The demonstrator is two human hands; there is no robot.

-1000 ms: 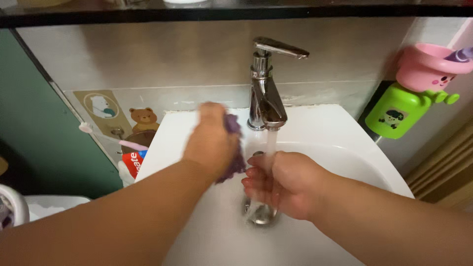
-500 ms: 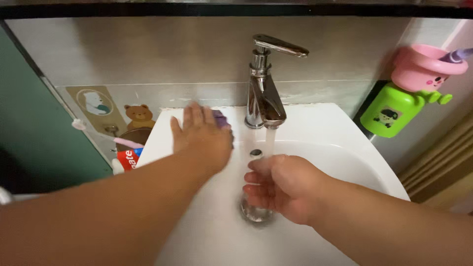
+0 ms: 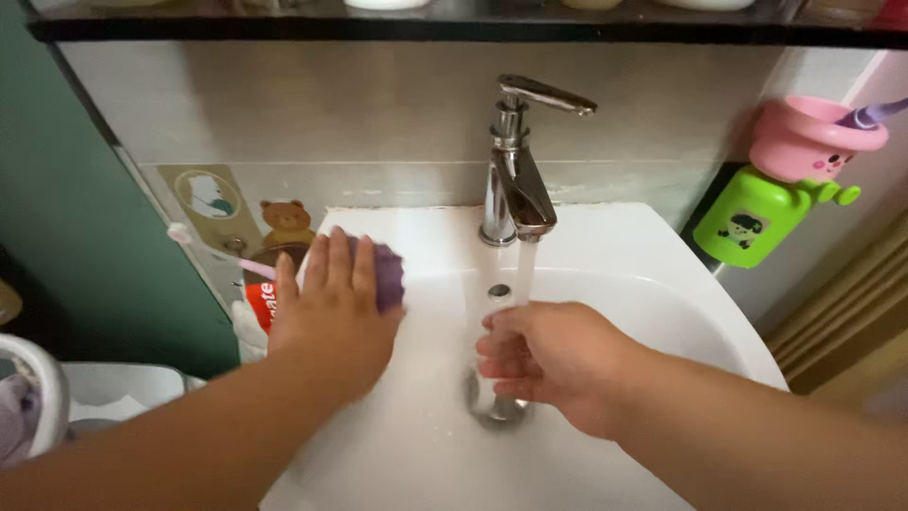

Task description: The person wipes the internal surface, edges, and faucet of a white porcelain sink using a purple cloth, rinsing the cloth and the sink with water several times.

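The left hand point(image 3: 331, 312) lay flat with fingers spread, pressing a purple cloth point(image 3: 388, 274) against the left rim of the white sink point(image 3: 653, 284), left of centre in the frame. Half a second before, that hand and cloth had been higher, near the back rim beside the chrome faucet point(image 3: 518, 180); they had since slid down and leftward along the rim. The right hand point(image 3: 553, 355) stayed loosely cupped, holding nothing, under the running water point(image 3: 523, 270) above the drain point(image 3: 492, 407) at lower centre. At the upper right, a pink cup point(image 3: 813, 137) sat above a green holder point(image 3: 761, 220).
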